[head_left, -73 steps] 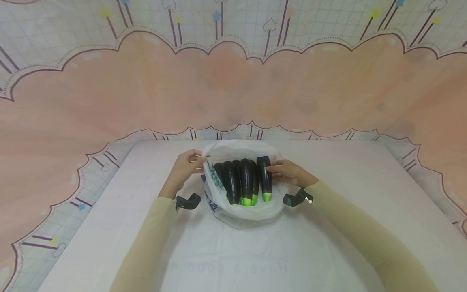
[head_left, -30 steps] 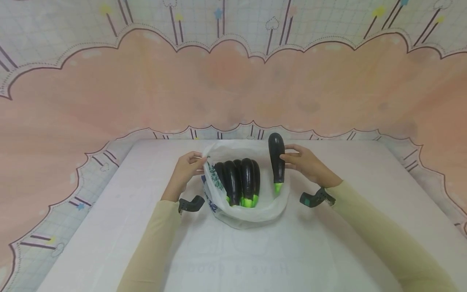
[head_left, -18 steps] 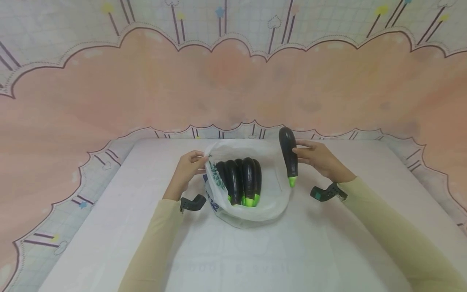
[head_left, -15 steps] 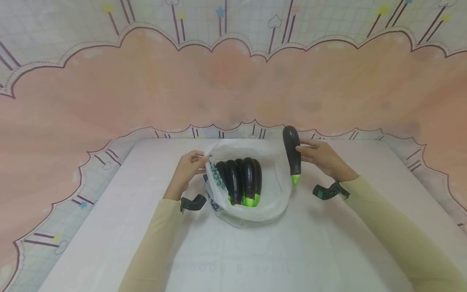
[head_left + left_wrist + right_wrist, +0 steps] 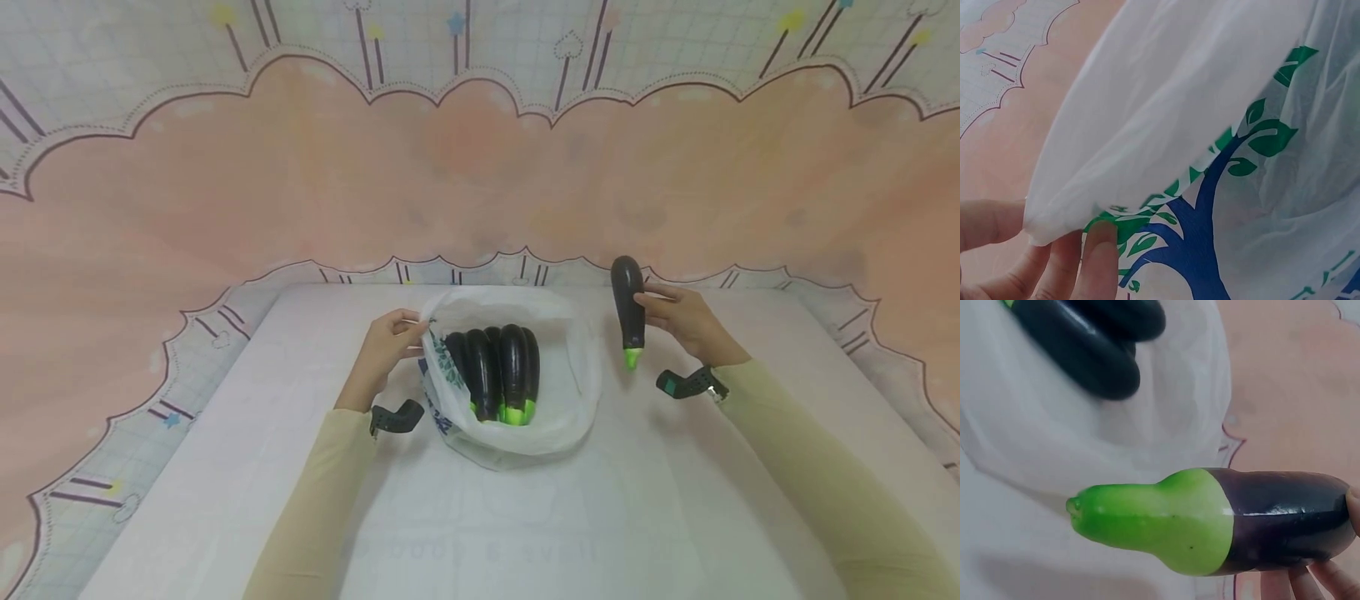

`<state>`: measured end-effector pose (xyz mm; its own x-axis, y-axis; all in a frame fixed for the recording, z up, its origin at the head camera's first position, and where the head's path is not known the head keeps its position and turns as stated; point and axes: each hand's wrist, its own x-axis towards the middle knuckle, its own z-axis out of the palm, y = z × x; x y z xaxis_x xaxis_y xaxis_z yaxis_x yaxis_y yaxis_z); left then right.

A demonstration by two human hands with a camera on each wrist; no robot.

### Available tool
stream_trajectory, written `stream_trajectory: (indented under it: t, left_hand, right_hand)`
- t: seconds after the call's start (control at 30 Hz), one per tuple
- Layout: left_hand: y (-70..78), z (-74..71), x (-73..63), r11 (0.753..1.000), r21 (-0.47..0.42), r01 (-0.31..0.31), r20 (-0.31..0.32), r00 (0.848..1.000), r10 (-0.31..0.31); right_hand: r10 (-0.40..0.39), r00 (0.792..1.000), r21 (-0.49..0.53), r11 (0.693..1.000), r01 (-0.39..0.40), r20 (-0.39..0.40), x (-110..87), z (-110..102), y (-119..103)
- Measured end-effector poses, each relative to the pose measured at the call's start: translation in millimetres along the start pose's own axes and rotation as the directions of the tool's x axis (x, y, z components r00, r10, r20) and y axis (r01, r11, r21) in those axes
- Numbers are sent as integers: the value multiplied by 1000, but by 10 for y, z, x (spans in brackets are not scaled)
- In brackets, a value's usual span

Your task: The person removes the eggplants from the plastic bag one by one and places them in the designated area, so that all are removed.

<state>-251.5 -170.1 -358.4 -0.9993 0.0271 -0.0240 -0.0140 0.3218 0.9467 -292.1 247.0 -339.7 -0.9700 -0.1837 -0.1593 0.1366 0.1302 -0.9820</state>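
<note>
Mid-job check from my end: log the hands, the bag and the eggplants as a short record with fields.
Left hand: pinches the left rim of the white bag
Right hand: holds one eggplant
Held eggplant position: right of the bag, apart from it, green end lowest in the head view
Bag mouth: open
Bag contents: at least five eggplants, side by side and overlapping
Bag print: blue trunk with green leaves

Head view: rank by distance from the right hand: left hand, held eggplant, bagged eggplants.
1. Held eggplant: in the right hand.
2. Bagged eggplants: middle, inside the bag.
3. Left hand: farthest left, at the bag's rim.
</note>
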Motion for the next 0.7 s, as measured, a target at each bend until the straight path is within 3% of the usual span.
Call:
stream_trajectory:
  t: [0.2,0.43,0.7]
  left_hand:
    - [-1,4,-4,1000,0,5,0,1000,-5]
    - [0,1,2,1000,6,10,-3,1000,-9]
    - [1,-5,-1,1000,4,5,-6,1000,-5]
  right_hand:
    - [18,999,26,1000,-17,-28,67,-67,65]
    - [49,997,-55,997,-52,-61,151,-132,130]
    - [93,992,-76,992,-100,-89,245,-156,230]
